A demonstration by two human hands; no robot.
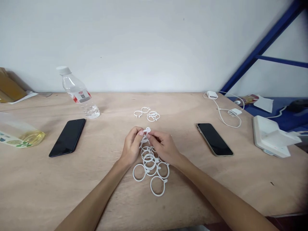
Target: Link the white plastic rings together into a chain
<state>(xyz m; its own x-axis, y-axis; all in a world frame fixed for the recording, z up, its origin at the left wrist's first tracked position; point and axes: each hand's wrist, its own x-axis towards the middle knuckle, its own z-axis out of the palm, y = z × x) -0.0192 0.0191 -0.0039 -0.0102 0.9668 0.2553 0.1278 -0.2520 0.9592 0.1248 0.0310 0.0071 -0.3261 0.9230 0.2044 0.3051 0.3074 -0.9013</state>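
Note:
Between the fingertips of both hands is a white plastic curtain ring point(147, 130), its small eyelet end sticking up. My left hand point(132, 144) pinches it from the left, thumb and fingers closed. From the other side my right hand point(165, 146) grips it with thumb and forefinger. Part of the ring is hidden by the fingers. Below and between the hands lies a loose pile of white rings point(149, 161), each with a small clip or eyelet. Beyond the hands sits a smaller group of white rings point(151, 116), some with a visible gap.
A dark phone point(67, 138) and a water bottle point(83, 93) stand to the left, near a bag with yellow contents point(26, 136). On the right are another phone point(214, 139), a white charger with cable point(212, 95) and a white stand-like device point(271, 136). A wall rises behind the table point(108, 199).

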